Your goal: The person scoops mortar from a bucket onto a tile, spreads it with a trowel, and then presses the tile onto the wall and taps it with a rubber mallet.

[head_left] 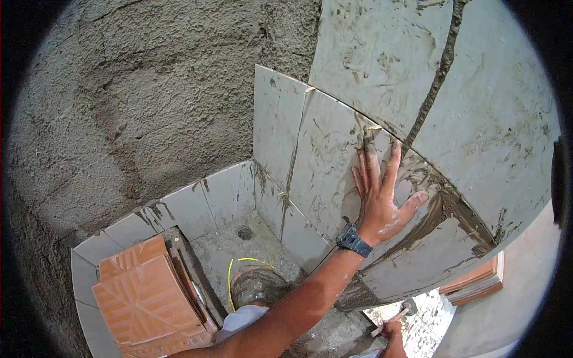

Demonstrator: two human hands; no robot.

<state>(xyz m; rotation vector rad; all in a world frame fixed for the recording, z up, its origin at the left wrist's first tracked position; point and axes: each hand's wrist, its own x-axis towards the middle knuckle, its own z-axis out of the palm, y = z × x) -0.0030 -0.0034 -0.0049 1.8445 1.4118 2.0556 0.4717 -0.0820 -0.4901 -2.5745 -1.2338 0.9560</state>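
My left hand (382, 206), with a dark watch (352, 240) on its wrist, lies flat with fingers spread on a mortar-smeared grey wall tile (325, 140). Its fingertips reach close to the tile's upper edge, where a small pale spacer or wedge (374, 127) sits in the joint. Low in the view my right hand (392, 327) is closed around the light handle of a small mallet or hammer (409, 307) with a dark head. Its exact kind cannot be made out. Wet mortar (439, 218) streaks the tiles to the right of my left hand.
Stacked orange-backed tiles (146, 292) stand at lower left. More tiles (474, 280) are stacked at lower right. A rough mortar wall (161, 101) rises at left. On the dirty floor (221, 238) are a round hole (245, 232) and a yellow strip (230, 283).
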